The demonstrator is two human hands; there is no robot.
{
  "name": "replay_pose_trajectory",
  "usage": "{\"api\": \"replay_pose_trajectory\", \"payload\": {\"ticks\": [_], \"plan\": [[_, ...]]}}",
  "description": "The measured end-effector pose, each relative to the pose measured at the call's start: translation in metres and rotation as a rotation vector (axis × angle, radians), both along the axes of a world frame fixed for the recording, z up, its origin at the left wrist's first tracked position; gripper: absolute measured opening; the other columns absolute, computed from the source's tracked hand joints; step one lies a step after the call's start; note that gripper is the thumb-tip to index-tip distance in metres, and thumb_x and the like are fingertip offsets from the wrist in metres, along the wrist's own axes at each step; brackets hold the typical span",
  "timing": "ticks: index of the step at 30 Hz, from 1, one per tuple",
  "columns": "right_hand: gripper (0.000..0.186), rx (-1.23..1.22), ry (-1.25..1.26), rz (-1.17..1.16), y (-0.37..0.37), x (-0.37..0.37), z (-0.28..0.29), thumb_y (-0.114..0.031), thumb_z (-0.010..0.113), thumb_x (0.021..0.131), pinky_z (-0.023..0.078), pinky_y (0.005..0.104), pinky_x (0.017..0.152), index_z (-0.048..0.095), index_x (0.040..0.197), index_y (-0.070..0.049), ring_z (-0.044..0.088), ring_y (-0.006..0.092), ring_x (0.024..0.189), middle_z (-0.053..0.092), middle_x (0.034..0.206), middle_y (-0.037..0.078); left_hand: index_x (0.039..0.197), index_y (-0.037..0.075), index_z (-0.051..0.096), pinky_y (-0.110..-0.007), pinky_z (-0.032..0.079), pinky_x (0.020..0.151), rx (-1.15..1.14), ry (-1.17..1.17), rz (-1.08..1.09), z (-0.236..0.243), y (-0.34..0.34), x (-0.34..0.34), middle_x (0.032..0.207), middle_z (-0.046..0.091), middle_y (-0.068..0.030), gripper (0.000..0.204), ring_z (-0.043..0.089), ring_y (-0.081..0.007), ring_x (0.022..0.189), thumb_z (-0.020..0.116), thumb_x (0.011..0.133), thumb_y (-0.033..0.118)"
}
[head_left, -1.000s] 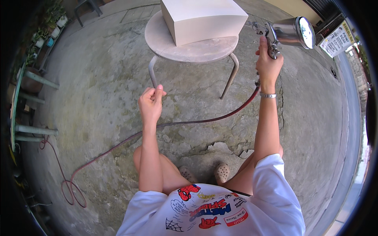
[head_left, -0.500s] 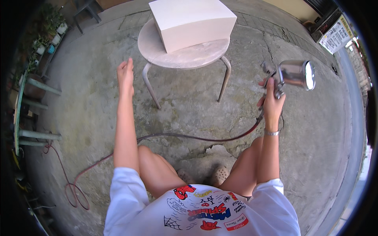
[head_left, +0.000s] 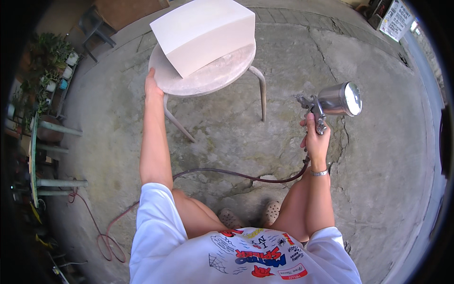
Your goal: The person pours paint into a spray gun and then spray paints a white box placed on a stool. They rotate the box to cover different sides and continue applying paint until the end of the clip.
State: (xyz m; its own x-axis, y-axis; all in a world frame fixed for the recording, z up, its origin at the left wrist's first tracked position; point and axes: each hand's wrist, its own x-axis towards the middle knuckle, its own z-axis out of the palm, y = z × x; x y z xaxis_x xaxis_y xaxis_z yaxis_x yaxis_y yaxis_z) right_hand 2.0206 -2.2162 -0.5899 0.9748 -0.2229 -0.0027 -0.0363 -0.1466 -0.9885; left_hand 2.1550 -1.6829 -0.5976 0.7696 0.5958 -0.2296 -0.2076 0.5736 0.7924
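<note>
A round, pale stool (head_left: 208, 88) with bent metal legs stands in front of me, its seat worn and dusty. On the seat lies a plain white box-like block (head_left: 213, 45), set at an angle. My left hand (head_left: 152, 87) grips the seat's left rim, some fingers hidden at the edge. Out to the right, my right hand (head_left: 316, 138) is closed around the handle of a silver spray gun (head_left: 314, 107). The gun's shiny metal cup points right and its nozzle end faces left, apart from the stool. A dark red hose (head_left: 236, 175) runs from its handle.
The hose crosses the cracked concrete floor (head_left: 378, 156) before my feet and coils at lower left. Along the left side are a green-legged bench (head_left: 61, 183) and potted plants (head_left: 52, 52). A dark chair (head_left: 98, 33) and a white sign (head_left: 396, 20) stand farther back.
My left hand has come onto the stool's rim from beside it. Stool and block now appear turned and farther left. The spray gun has moved slightly left and lower in view.
</note>
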Motion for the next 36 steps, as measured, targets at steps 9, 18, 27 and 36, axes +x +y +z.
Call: {"api": "replay_pose_trajectory", "payload": {"ticks": [9,18,27,36], "plan": [[0.042,0.066,0.013,-0.065,-0.007,0.003,0.011,-0.035,0.067,0.102,0.038,0.0280,0.035,0.069,0.090,0.004,0.052,0.0110,0.039,0.066,0.070,0.006,0.145,-0.010,0.043,-0.053,0.052,0.107,-0.078,-0.147,0.339,0.005,-0.073,-0.055,0.145,0.055,-0.0230,0.051,0.058,-0.0387,0.130,0.046,0.108,0.025],[0.041,0.028,0.069,-0.062,-0.017,0.004,0.007,-0.035,0.067,0.102,0.039,0.0275,0.036,0.070,0.089,0.004,0.049,0.0079,0.041,0.060,0.063,0.003,0.148,-0.016,0.026,-0.054,0.051,0.110,-0.123,-0.247,0.836,0.025,-0.170,-0.046,0.150,0.042,-0.0333,0.067,0.054,-0.0445,0.131,0.048,0.108,0.033],[0.041,0.005,0.011,-0.058,-0.007,0.018,0.002,-0.035,0.068,0.102,0.041,0.0279,0.037,0.070,0.092,0.005,0.052,0.0089,0.043,0.066,0.071,0.006,0.157,-0.006,0.006,-0.049,0.032,0.125,0.048,0.059,0.780,0.017,-0.231,-0.049,0.158,0.022,-0.0330,0.076,0.037,-0.0423,0.145,0.046,0.109,0.037],[0.048,-0.069,0.078,0.071,0.010,0.023,-0.008,-0.040,0.068,0.101,0.042,0.0296,0.038,0.069,0.090,0.006,0.055,0.0115,0.043,0.063,0.065,0.007,0.139,-0.014,0.047,-0.041,0.043,0.108,0.634,0.285,0.418,-0.001,0.032,-0.070,0.144,0.050,-0.0203,0.069,0.056,-0.0291,0.126,0.063,0.100,0.041]]}}
